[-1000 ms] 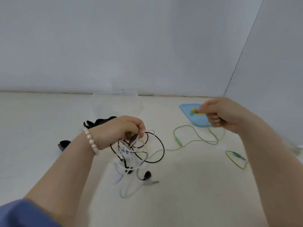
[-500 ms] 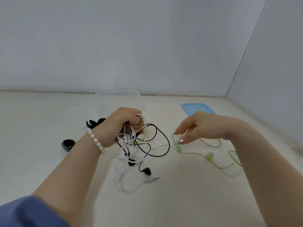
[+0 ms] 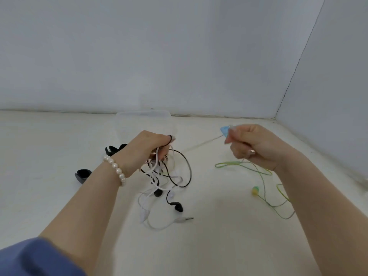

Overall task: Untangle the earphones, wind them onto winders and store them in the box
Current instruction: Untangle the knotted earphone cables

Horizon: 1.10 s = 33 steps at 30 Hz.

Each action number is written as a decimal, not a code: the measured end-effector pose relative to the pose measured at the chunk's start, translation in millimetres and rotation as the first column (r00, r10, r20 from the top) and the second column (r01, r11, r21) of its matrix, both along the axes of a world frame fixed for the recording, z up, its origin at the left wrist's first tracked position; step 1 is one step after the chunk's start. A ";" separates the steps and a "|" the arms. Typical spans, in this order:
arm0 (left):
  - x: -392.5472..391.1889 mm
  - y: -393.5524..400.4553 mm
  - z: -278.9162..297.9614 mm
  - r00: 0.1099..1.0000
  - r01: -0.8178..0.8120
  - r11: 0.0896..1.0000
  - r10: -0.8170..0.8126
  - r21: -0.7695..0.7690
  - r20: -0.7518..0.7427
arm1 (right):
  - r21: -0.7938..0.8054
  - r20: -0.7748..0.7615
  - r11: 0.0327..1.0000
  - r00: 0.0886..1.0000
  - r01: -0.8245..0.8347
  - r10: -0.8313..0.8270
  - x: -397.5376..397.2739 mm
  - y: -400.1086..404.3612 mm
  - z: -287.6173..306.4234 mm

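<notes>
My left hand [image 3: 148, 149] grips a tangle of black and white earphone cables [image 3: 169, 176] held above the table; black earbuds [image 3: 176, 206], a white earbud and a jack plug [image 3: 185, 219] trail below it. My right hand [image 3: 253, 145] pinches the green-yellow earphone cable [image 3: 249, 166], which runs taut and blurred from the tangle to my fingers. The rest of that cable loops on the table to the right, with a yellow earbud [image 3: 255, 190] lying free. The clear plastic box [image 3: 143, 116] stands behind my left hand.
Black winders lie left of the tangle: one [image 3: 82, 175] by my wrist, others [image 3: 114, 149] behind my hand. A blue lid [image 3: 225, 130] shows just behind my right fingers. Walls close the back and the right side.
My right hand has risen and pulled right and back with the green cable, drawing it taut out of the tangle. My left hand has lifted the tangle slightly.
</notes>
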State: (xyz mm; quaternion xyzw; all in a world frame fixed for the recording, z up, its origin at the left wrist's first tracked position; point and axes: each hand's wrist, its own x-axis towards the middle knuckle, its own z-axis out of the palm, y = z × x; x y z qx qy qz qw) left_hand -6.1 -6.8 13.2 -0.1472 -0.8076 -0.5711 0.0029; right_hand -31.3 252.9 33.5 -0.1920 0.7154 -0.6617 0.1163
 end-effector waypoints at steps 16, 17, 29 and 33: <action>-6.8 15.0 -2.0 0.886 -0.440 0.883 0.456 0.164 -0.083 | -0.434 0.065 0.901 0.997 -0.003 0.035 3.6 -8.0 11.8; -5.7 19.6 -3.9 0.892 -0.407 0.904 0.424 0.129 -0.154 | -0.400 0.057 0.916 0.997 -0.027 0.054 5.0 -10.7 11.6; -9.4 53.2 -32.6 0.976 -0.098 0.915 0.011 -0.390 -0.218 | -0.458 0.057 0.886 0.992 -0.072 0.110 6.4 -8.3 16.8; -15.0 31.4 -23.7 0.978 -0.179 0.941 0.138 -0.288 -0.156 | -0.564 0.091 0.826 0.995 0.020 0.038 -1.9 5.7 12.3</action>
